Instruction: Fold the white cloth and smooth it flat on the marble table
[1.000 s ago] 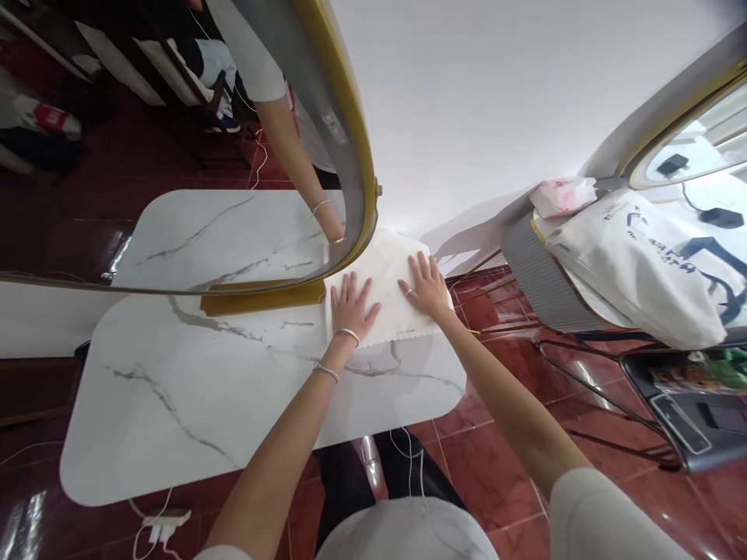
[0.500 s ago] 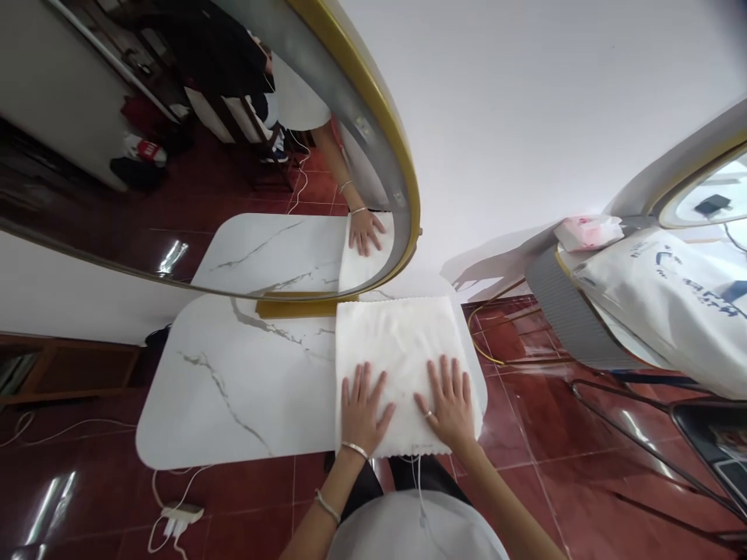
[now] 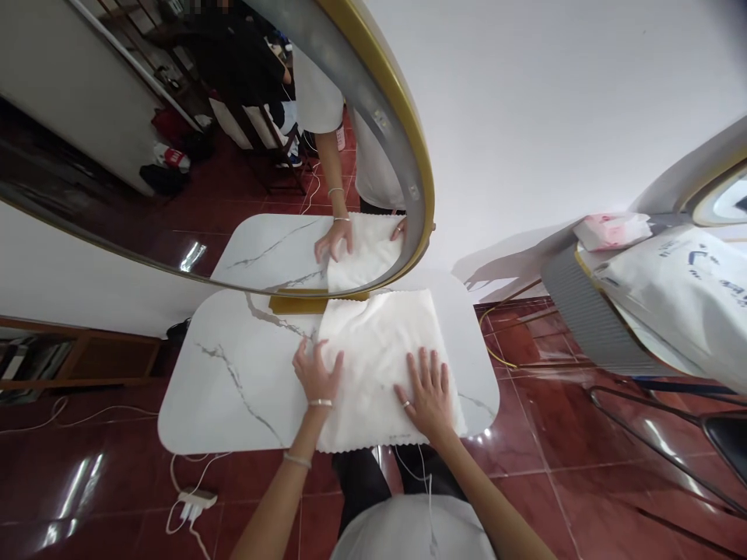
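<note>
A white cloth (image 3: 379, 365) with scalloped edges lies spread on the right half of a white marbled table (image 3: 222, 412), slightly skewed and wrinkled. At its left edge is my left hand (image 3: 317, 375), fingers apart and bent, the fingertips reaching past the edge onto the tabletop. The thumb of that hand rests on the cloth. Flat on the right part of the cloth lies my right hand (image 3: 429, 393), its fingers spread and a ring on one of them. Neither hand has the cloth gripped in its fingers.
A large gold-framed mirror (image 3: 429, 155) overhangs the table's back edge and reflects my hands and a seated person. To the right, a grey ribbed table (image 3: 601, 327) carries a tissue pack (image 3: 612, 231) and a white bag (image 3: 682, 288). A power strip (image 3: 197, 499) lies on the floor.
The cloth has shifted left on the table and become skewed, baring a strip of tabletop at its right. My left hand has moved left to the cloth's edge, and its fingers have bent.
</note>
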{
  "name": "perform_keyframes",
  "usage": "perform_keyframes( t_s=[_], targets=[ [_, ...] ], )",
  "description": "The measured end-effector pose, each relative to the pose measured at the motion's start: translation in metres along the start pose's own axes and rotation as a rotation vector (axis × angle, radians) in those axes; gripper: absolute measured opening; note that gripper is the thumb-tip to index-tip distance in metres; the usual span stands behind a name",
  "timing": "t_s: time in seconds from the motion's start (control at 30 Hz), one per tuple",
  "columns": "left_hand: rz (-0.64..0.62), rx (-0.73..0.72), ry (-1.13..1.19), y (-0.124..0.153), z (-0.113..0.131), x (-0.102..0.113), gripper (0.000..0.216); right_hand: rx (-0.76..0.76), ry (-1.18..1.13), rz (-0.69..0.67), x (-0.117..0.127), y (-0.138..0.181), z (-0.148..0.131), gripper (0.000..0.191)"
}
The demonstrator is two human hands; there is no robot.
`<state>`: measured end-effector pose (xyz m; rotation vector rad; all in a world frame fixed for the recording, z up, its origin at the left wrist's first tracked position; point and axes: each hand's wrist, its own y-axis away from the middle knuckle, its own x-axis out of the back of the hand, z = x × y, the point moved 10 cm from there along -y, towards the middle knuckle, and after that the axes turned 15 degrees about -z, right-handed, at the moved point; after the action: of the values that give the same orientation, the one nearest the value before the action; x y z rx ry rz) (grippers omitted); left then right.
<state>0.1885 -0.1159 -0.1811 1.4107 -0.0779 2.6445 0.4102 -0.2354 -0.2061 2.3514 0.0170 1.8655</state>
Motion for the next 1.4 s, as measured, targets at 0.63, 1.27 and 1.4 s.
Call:
perform_keyframes(
  t_s=[0.63,1.27,1.4],
  targets=[
    [-0.475,-0.758,-0.366,-0.035,0.173,-0.13,0.055,-0.028,-0.008,-0.026,0.001,0.008,-0.018,0.076],
    [-0.399,-0.621,-0.498,-0.072,0.03,-0.041,0.062,0.15,-0.184,-0.184,-0.026,-0.024,-0.171,0.075],
    [-0.403,-0.632,-0.47,-0.073,0.023,-0.033,0.063,0.157,-0.222,-0.194,-0.029,-0.029,-0.184,0.071]
  ],
)
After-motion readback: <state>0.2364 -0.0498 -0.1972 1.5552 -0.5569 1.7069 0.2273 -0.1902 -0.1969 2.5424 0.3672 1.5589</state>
